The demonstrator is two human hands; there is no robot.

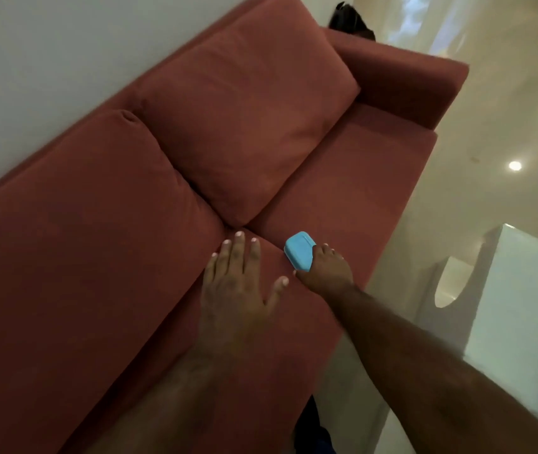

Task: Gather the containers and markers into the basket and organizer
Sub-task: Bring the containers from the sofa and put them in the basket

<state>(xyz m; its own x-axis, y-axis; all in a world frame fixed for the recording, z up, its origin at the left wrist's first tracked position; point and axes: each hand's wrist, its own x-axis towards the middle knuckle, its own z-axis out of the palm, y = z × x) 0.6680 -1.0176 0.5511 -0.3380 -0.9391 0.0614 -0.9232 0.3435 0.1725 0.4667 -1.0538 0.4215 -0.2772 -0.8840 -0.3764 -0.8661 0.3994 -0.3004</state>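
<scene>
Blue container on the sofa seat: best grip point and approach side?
Pinch the blue container across its narrow width at the near end, coming from the front-right edge of the sofa, as the right hand does now. It is flat with rounded corners, so its long side edges likely give the firmest hold. The left hand lies flat beside it.
</scene>
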